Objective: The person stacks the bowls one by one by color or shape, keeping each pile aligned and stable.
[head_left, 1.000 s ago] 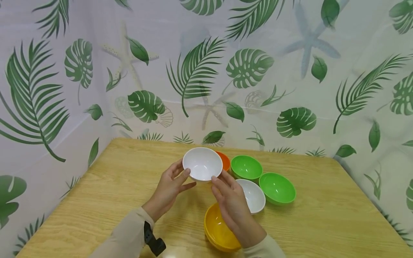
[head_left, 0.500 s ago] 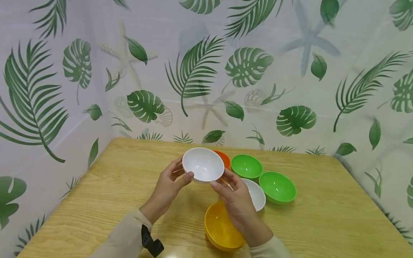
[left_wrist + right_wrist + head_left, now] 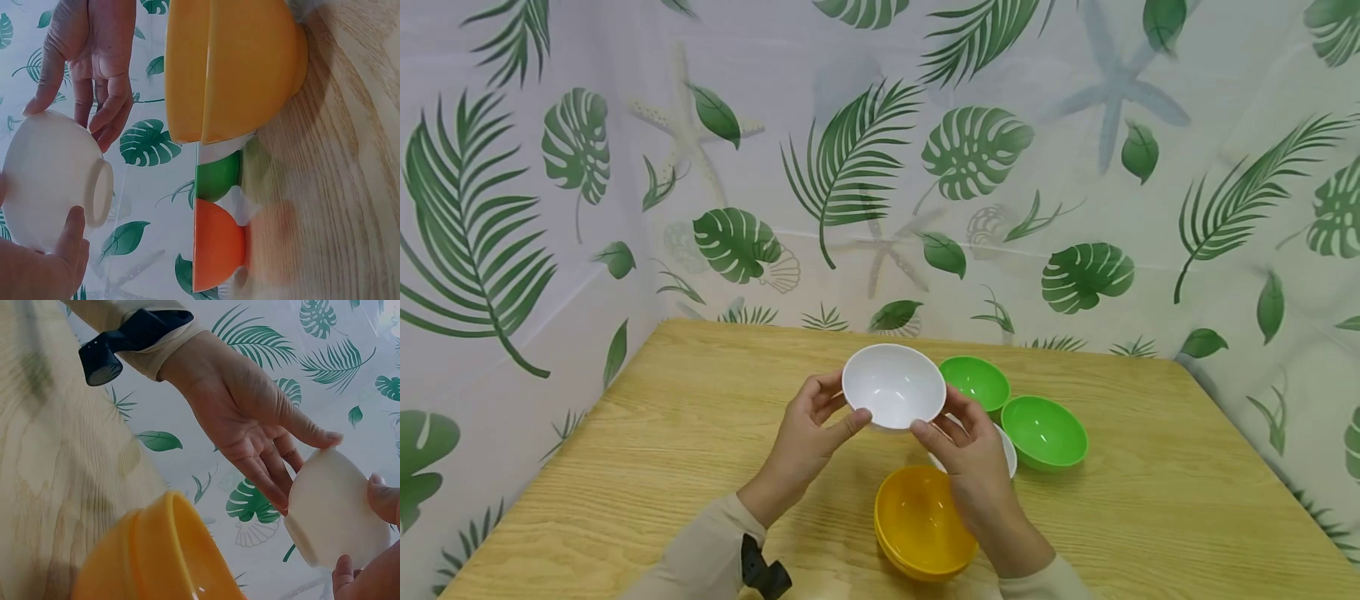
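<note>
A white bowl (image 3: 893, 386) is held up above the table between both hands, its inside facing me. My left hand (image 3: 805, 437) grips its left side, thumb over the near rim and fingers behind. On the right side, my right hand (image 3: 977, 462) pinches the rim the same way. The left wrist view shows the bowl's foot ring (image 3: 102, 194) and the orange bowl (image 3: 219, 244), which the held bowl hides in the head view. Below, two nested yellow bowls (image 3: 921, 517) stand near my right forearm. A second white bowl (image 3: 1008, 457) is partly covered by my right hand.
Two green bowls (image 3: 1043, 432) stand behind and to the right of the second white bowl. The wooden table (image 3: 662, 433) ends at a leaf-patterned backdrop (image 3: 880, 167). A black strapped device (image 3: 763, 571) sits on my left wrist.
Both hands have moved the white bowl to the right and slightly closer. It now covers the orange bowl, and my right hand covers more of the second white bowl.
</note>
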`<state>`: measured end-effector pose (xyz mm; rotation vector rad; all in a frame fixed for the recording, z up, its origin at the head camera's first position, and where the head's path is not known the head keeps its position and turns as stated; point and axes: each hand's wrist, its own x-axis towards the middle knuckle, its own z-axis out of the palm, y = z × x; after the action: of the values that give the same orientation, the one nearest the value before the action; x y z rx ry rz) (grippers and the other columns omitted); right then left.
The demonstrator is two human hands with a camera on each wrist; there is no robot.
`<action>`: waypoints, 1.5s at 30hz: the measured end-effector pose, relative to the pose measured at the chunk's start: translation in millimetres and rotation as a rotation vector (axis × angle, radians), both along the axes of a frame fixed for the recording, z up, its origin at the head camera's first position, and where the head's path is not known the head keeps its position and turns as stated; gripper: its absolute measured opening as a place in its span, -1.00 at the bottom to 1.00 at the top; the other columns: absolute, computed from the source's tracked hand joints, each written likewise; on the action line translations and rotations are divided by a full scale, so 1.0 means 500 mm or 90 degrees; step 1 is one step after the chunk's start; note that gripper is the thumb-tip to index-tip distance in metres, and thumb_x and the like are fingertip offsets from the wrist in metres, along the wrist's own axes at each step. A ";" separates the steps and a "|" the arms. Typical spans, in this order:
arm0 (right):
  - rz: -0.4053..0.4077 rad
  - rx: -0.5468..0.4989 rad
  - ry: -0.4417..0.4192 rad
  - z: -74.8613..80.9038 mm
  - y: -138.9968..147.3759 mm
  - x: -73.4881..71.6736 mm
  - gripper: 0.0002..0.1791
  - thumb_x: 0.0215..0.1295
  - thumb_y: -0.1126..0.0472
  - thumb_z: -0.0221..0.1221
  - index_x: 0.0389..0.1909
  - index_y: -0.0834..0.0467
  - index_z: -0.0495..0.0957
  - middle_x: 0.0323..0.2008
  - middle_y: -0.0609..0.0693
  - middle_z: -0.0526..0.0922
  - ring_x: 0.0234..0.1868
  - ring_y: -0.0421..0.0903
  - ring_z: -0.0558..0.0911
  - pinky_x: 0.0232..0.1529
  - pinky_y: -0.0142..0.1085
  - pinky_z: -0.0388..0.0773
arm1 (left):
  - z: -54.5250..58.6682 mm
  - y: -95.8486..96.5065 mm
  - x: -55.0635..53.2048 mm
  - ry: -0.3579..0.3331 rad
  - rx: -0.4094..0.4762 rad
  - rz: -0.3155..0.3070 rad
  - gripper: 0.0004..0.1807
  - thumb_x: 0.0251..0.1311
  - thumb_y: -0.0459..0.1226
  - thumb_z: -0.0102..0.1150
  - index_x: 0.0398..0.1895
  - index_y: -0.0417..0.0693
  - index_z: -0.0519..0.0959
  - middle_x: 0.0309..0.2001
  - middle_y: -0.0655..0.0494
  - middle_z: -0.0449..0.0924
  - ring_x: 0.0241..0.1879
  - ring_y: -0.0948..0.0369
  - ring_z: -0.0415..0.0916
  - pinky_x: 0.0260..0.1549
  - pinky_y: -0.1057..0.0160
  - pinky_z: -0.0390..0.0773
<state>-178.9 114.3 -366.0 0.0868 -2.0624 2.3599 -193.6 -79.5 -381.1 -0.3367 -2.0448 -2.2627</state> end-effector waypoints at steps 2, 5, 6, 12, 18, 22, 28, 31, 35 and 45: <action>-0.005 0.014 0.007 0.000 0.006 0.000 -0.31 0.23 0.35 0.26 0.35 0.21 0.20 0.25 0.12 0.32 0.27 0.01 0.40 0.08 -0.43 0.51 | 0.000 0.000 0.000 0.003 0.014 -0.016 -0.45 0.25 -0.33 0.21 0.28 -0.21 0.29 0.27 -0.16 0.35 0.24 -0.03 0.36 0.03 0.18 0.57; -0.005 0.017 0.003 -0.002 0.013 0.001 -0.32 0.24 0.34 0.25 0.36 0.14 0.22 0.24 0.10 0.34 0.24 0.00 0.42 0.07 -0.43 0.51 | 0.001 -0.001 0.001 0.007 0.030 -0.034 -0.49 0.30 -0.34 0.13 0.29 -0.23 0.29 0.27 -0.18 0.36 0.22 -0.02 0.39 0.00 0.20 0.58; -0.003 0.017 0.002 -0.003 0.015 0.002 -0.32 0.24 0.33 0.25 0.36 0.13 0.21 0.24 0.10 0.34 0.24 0.00 0.42 0.08 -0.42 0.51 | 0.002 -0.001 0.001 0.007 0.030 -0.036 -0.49 0.30 -0.34 0.13 0.29 -0.23 0.30 0.26 -0.17 0.37 0.21 -0.02 0.40 0.00 0.21 0.59; 0.020 0.020 0.001 -0.007 0.028 0.016 -0.33 0.27 0.33 0.22 0.37 0.11 0.21 0.29 0.06 0.32 0.24 -0.01 0.40 0.09 -0.41 0.50 | 0.003 -0.003 0.006 0.010 -0.029 -0.046 -0.32 0.23 -0.28 0.23 0.40 -0.13 0.22 0.24 -0.11 0.34 0.16 0.01 0.41 0.02 0.22 0.58; 0.038 0.043 0.000 -0.001 0.044 0.032 -0.27 0.22 0.34 0.27 0.38 0.11 0.17 0.30 0.06 0.28 0.19 -0.04 0.39 0.05 -0.40 0.54 | 0.005 0.007 0.015 0.053 -0.118 -0.072 -0.27 0.25 -0.16 0.22 0.45 -0.05 0.18 0.31 -0.03 0.26 0.17 0.02 0.36 0.07 0.14 0.53; 0.030 0.058 0.002 0.002 0.056 0.041 -0.25 0.19 0.36 0.28 0.37 0.12 0.17 0.29 0.06 0.28 0.13 -0.10 0.45 0.04 -0.39 0.55 | 0.008 0.017 0.018 0.058 -0.086 -0.102 -0.33 0.22 -0.20 0.25 0.39 -0.05 0.26 0.33 0.00 0.25 0.20 0.01 0.34 0.06 0.19 0.55; 0.028 0.106 0.022 -0.002 0.082 0.059 -0.25 0.17 0.39 0.29 0.36 0.15 0.19 0.29 0.10 0.31 0.06 -0.15 0.51 0.01 -0.43 0.56 | 0.005 0.026 0.023 0.070 -0.045 -0.150 -0.28 0.14 -0.21 0.32 0.36 -0.15 0.27 0.34 -0.04 0.27 0.28 0.00 0.30 0.10 0.26 0.51; 0.035 0.131 0.030 -0.004 0.095 0.069 -0.26 0.17 0.38 0.29 0.35 0.14 0.20 0.28 0.10 0.32 0.04 -0.16 0.53 0.00 -0.43 0.56 | 0.005 0.029 0.027 0.074 -0.048 -0.157 -0.26 0.09 -0.19 0.37 0.33 -0.18 0.29 0.32 -0.06 0.29 0.29 0.00 0.29 0.13 0.25 0.49; 0.047 0.150 0.062 -0.013 0.112 0.077 -0.22 0.15 0.41 0.30 0.37 0.18 0.18 0.30 0.14 0.27 0.04 -0.19 0.55 0.00 -0.42 0.57 | 0.007 0.030 0.032 0.070 -0.055 -0.169 -0.25 0.04 -0.18 0.40 0.30 -0.20 0.31 0.29 -0.08 0.34 0.28 0.00 0.31 0.14 0.23 0.48; 0.033 0.284 0.209 -0.034 0.127 0.096 -0.17 0.04 0.43 0.36 0.37 0.27 0.23 0.21 0.19 0.38 -0.05 -0.34 0.55 -0.03 -0.52 0.54 | 0.002 0.025 0.036 0.076 -0.117 -0.226 -0.18 0.04 -0.25 0.40 0.40 -0.02 0.27 0.30 0.02 0.30 0.22 0.03 0.33 0.12 0.25 0.50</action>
<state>-130.8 178.1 -383.1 0.4948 -2.3781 1.7144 -175.7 -67.0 -380.1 -0.8897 -2.2857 -2.1632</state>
